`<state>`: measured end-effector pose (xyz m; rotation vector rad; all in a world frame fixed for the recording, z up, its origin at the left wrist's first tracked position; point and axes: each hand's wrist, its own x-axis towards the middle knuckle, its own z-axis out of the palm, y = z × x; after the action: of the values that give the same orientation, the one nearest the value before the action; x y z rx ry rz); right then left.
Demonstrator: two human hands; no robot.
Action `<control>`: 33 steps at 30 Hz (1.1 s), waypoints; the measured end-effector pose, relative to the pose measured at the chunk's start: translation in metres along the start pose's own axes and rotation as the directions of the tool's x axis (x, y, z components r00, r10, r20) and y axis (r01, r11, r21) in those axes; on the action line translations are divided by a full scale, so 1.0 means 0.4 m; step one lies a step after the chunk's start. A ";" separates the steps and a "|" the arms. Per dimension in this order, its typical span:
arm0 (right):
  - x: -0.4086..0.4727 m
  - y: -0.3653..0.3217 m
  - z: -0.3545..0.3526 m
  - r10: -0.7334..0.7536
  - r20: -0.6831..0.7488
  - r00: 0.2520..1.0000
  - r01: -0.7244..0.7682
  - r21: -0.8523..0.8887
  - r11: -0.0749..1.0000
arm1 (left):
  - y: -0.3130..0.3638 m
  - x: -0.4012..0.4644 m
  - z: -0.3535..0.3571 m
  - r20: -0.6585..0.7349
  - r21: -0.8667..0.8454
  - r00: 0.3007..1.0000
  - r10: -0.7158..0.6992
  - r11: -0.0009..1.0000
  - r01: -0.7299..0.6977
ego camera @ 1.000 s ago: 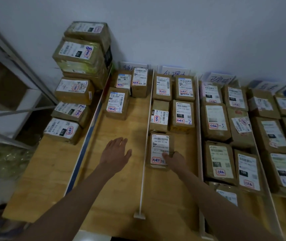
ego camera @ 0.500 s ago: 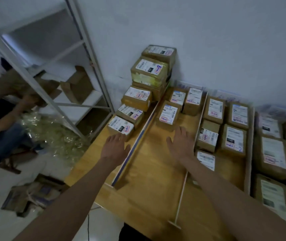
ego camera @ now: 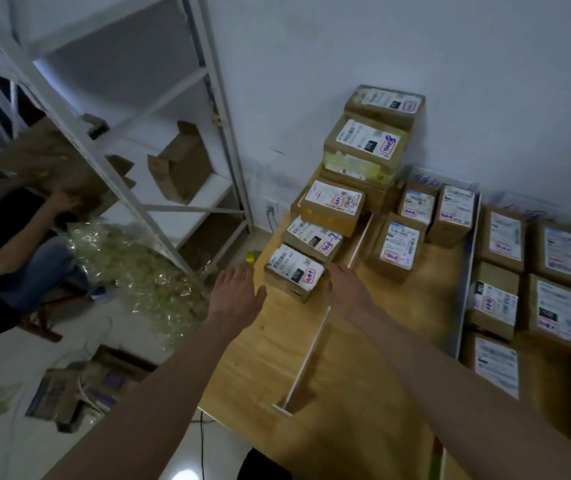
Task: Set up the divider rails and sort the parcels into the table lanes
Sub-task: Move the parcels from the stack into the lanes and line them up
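A wooden table [ego camera: 277, 351] carries labelled brown parcels in lanes split by white divider rails [ego camera: 312, 344]. Left of the nearest rail a pile of parcels stands against the wall. The nearest parcel [ego camera: 292, 271] of that pile lies flat at the table's left edge. My left hand [ego camera: 237, 294] hovers open just left of it, fingers straight. My right hand [ego camera: 344, 289] reaches in at the parcel's right end, fingers straight, close to it or touching; contact is unclear. Neither hand holds anything.
More parcels [ego camera: 395, 245] fill the lanes to the right, behind a second rail [ego camera: 467, 282]. A white metal shelf [ego camera: 159, 188] stands left of the table. Another person [ego camera: 7, 258] sits on the floor by crumpled clear wrap [ego camera: 138, 268] and flattened boxes [ego camera: 79, 389].
My view has swung left. My right hand left the parcel in the second lane and both hands moved left across the rail to the nearest parcel of the pile.
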<state>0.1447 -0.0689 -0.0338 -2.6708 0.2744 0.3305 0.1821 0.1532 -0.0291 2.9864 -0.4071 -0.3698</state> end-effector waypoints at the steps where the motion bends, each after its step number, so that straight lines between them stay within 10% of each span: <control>1: 0.022 -0.005 0.013 0.013 0.026 1.000 -0.013 -0.006 1.000 | -0.008 0.021 0.007 0.014 -0.001 1.000 0.006 1.000 -0.006; 11: 0.132 -0.021 0.104 0.053 0.109 0.993 -0.048 -0.047 0.998 | 0.001 0.148 0.084 0.165 -0.056 0.977 0.132 0.991 -0.124; 20: 0.108 -0.080 0.195 0.258 0.135 0.957 -0.289 0.338 0.896 | -0.040 0.247 0.100 0.210 -0.281 0.957 0.198 0.950 -0.135; 33: 0.114 -0.088 0.209 0.344 0.150 0.927 -0.374 0.443 0.815 | -0.036 0.322 0.199 0.417 -0.455 0.908 -0.033 0.857 0.240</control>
<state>0.1811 -0.0071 -0.1057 -2.1174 0.7472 0.4040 0.2858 0.1259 -0.1368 2.4227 -0.0925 -0.9475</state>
